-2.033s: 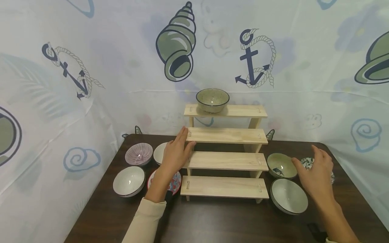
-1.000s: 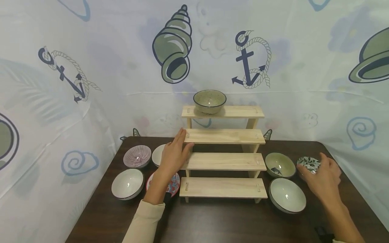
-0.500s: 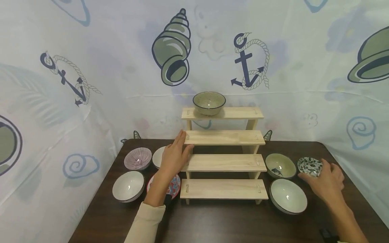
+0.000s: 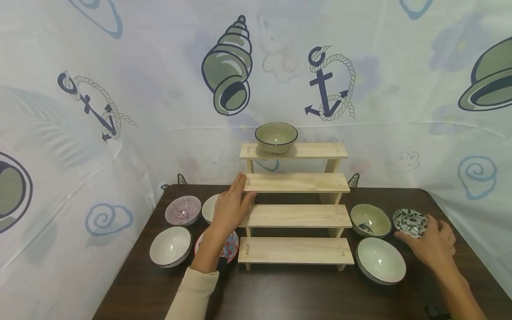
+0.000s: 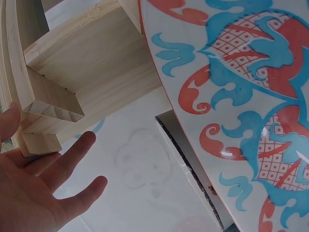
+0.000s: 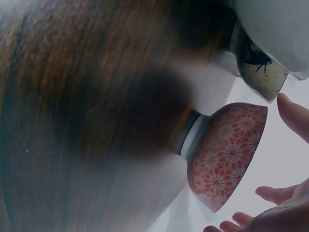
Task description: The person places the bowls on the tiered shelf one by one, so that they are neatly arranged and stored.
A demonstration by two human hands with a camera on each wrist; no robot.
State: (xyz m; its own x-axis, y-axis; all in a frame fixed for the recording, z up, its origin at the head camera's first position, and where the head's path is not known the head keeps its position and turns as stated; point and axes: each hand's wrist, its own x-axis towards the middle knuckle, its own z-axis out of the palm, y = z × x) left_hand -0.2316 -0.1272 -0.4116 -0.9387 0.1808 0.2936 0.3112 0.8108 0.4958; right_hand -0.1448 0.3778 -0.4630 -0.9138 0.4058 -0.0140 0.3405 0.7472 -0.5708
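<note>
At the right of the head view a small bowl with a dark leafy inside [image 4: 407, 221] stands on the table. My right hand [image 4: 434, 243] is at its near right side, thumb and fingers spread. The right wrist view shows a red, white-flowered outer wall on this bowl [image 6: 227, 153], with a gap between it and my fingertips. My left hand [image 4: 230, 210] rests against the left end of a four-step wooden stand [image 4: 296, 215], its fingers mostly straight. Seen from the left wrist, fingertips [image 5: 87, 138] lie beside the board ends. A speckled green bowl [image 4: 276, 137] sits on the top step.
A green bowl with a fish [image 4: 369, 218] and a white bowl [image 4: 381, 261] stand right of the stand. To its left are a purple-striped bowl [image 4: 182, 210], a white bowl [image 4: 170, 246], another white bowl [image 4: 209, 208] and a red-and-blue patterned dish [image 4: 230, 247], partly behind my left arm.
My right hand has moved right and lower, from over the leafy bowl to its near right side, so more of the bowl shows. My left hand has kept its place at the stand.
</note>
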